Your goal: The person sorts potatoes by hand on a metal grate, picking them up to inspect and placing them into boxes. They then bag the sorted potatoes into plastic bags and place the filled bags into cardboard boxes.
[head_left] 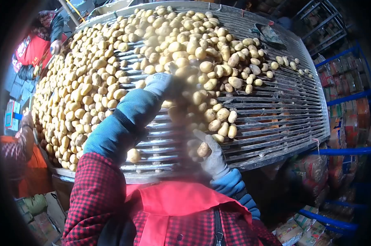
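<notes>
My left hand [161, 85], in a pale glove with print on its cuff, reaches into the potatoes [181, 45] at the middle of the slatted table [271, 123]. Its fingers are dark and blurred, so their grip does not show. Close to the near edge, my right hand [214, 156], also gloved, has a single brownish potato [203, 149] against its fingers. Just beyond it lie several loose potatoes [223, 123] on the slats. One more potato [133, 156] rests below my left forearm. A hazy smear covers the view between both hands.
A dense bed of potatoes [79, 98] spreads over the left side. Other people's hands, one at the upper left [56, 47] and one at the left edge [27, 119], are by it. A scoop-like object [268, 33] lies far right. Blue rails [345, 151] and stacked bags stand beyond.
</notes>
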